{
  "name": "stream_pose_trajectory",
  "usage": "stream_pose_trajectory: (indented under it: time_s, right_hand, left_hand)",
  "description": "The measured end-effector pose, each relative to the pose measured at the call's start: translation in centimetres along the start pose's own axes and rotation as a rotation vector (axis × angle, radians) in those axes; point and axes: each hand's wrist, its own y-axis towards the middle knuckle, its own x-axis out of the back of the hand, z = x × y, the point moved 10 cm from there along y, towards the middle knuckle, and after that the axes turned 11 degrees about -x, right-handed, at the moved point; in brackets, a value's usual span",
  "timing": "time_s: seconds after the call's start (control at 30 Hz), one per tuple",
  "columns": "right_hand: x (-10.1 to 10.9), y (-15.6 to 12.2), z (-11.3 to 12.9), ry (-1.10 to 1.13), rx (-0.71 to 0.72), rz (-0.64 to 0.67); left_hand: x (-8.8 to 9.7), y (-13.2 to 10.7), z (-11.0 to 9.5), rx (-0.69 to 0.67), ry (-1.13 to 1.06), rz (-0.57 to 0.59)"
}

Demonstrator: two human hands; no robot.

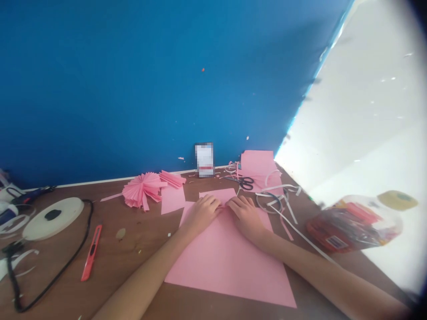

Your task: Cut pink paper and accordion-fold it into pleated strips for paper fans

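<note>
A large pink paper sheet [227, 262] lies flat on the brown table [133, 249] in front of me. My left hand [202, 212] and my right hand [246, 214] rest side by side on its far edge. Their fingers are bent and pressed down on a narrow fold of the sheet, fingertips nearly touching. Just beyond the hands a smaller pink paper piece [216, 194] shows.
A pleated pink paper fan [142, 190] and a pink square [172, 199] lie to the left, with a red utility knife [91, 251], a black cable [50, 280] and a white tape roll [53, 217]. Black scissors [245, 182], white paper strips [283, 200] and a clear plastic jar [353, 222] are on the right.
</note>
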Motion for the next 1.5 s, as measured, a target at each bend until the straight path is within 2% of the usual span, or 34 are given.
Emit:
stream_pose_trajectory:
  time_s: [0.23, 0.43, 0.57, 0.7, 0.77, 0.93, 1.1, 1.3, 1.5]
  right_hand:
    - [0.4, 0.0, -0.4, 0.038, -0.030, -0.046]
    - [0.2, 0.2, -0.4, 0.024, -0.045, -0.037]
    - [-0.1, 0.2, -0.5, -0.009, -0.024, -0.035]
    - [-0.6, 0.0, -0.5, -0.045, -0.002, -0.019]
    - [-0.7, 0.0, -0.5, -0.057, 0.001, -0.016]
    - [0.0, 0.1, -0.7, 0.004, -0.023, -0.043]
    - [0.2, 0.2, -1.1, 0.117, -0.065, -0.039]
    - [0.1, 0.1, -0.7, 0.242, 0.014, 0.006]
    - [-0.1, 0.2, -0.9, 0.252, -0.038, 0.022]
  left_hand:
    - [0.1, -0.2, 0.3, 0.031, -0.052, -0.037]
    - [0.3, -0.4, 1.7, 0.159, -0.219, -0.060]
    - [0.1, -0.4, 2.3, 0.244, -0.354, -0.034]
    - [0.2, -0.5, 2.4, 0.288, -0.371, -0.029]
    - [0.4, -0.5, 2.2, 0.267, -0.346, -0.036]
    - [1.2, -0.3, 1.0, 0.118, -0.228, -0.067]
    - [0.9, -0.2, 1.0, -0.003, -0.053, -0.020]
    - [0.5, -0.2, 0.9, -0.075, 0.096, 0.003]
    - [0.5, -0.3, 0.4, -0.076, 0.202, 0.001]
